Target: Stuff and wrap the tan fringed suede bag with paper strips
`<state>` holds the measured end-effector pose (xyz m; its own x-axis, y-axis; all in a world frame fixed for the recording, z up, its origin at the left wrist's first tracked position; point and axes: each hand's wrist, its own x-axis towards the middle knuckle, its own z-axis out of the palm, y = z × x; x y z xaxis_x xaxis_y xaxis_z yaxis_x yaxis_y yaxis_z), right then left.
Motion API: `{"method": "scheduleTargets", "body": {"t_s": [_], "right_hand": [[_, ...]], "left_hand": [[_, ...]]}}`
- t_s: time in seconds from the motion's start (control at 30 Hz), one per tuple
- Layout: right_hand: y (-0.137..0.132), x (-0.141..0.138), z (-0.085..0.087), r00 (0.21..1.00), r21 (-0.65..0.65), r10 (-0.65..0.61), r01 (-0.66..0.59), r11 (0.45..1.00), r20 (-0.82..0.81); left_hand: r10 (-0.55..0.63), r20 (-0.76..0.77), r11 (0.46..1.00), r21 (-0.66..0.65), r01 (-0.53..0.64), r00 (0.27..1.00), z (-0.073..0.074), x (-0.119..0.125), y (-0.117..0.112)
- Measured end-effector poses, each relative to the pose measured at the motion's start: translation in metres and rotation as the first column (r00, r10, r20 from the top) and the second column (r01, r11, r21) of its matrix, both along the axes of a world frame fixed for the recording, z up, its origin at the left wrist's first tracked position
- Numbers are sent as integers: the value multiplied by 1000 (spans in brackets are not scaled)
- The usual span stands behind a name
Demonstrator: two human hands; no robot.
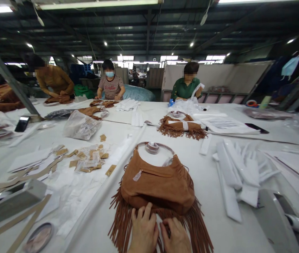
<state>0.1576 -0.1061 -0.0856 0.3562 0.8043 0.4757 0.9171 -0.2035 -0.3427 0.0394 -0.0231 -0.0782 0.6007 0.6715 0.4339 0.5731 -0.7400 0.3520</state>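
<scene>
A brown suede fringed handbag (pixel 157 182) lies in front of me on the white table, its zip side up. Its strap (pixel 162 144) arches at the far side, with a wrapped coil (pixel 152 148) inside the loop. Clear wrap covers the zip pull (pixel 137 175). My left hand (pixel 143 228) rests on the fringe at the bag's near edge, fingers bent and slightly apart. Close beside it, my right hand (pixel 175 234) is closed, thumb and fingertips pinching at a narrow white strip (pixel 159 223) between the hands. Fringe (pixel 120 221) spreads out on both sides.
Left are a tape dispenser (pixel 14 196), a tape roll (pixel 39 236) and brown tags (pixel 94 158). White wrapped strips (pixel 240 168) and another dispenser (pixel 281 218) lie right. Another fringed bag (pixel 182 126) lies ahead. Three people work across the table, one in green (pixel 186 88).
</scene>
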Motion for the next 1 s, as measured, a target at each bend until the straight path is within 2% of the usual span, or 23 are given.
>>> {"method": "scheduleTargets", "body": {"t_s": [0.17, 0.3, 0.4, 0.5, 0.7, 0.83, 0.9, 1.0], "right_hand": [[-5, 11, -5, 991, 46, -81, 77, 996, 102], [-13, 20, -9, 976, 19, -117, 115, 993, 183], [-21, 26, -12, 979, -3, -104, 106, 994, 173], [-31, 30, -16, 988, -24, -73, 77, 997, 136], [-43, 48, -27, 981, 89, -103, 89, 992, 165], [-54, 67, -21, 982, 62, -60, 50, 997, 180], [-61, 71, -17, 985, 42, -33, 26, 999, 168], [-70, 70, -17, 985, 61, -37, 28, 998, 167]], "left_hand": [[-19, 22, 1000, 15, 19, 1000, -3, -15, 9], [-165, -59, 984, 65, 169, 985, -6, -32, 26], [-291, -183, 947, 86, 310, 939, -6, -45, 41], [-425, -247, 885, 87, 457, 871, -6, -55, 55], [-576, -200, 795, 86, 600, 792, 3, -61, 67], [-593, -207, 779, 96, 620, 778, 7, -57, 57], [-577, -222, 784, 118, 609, 786, 0, -60, 54], [-507, -271, 816, 154, 557, 818, -19, -74, 54]]}}
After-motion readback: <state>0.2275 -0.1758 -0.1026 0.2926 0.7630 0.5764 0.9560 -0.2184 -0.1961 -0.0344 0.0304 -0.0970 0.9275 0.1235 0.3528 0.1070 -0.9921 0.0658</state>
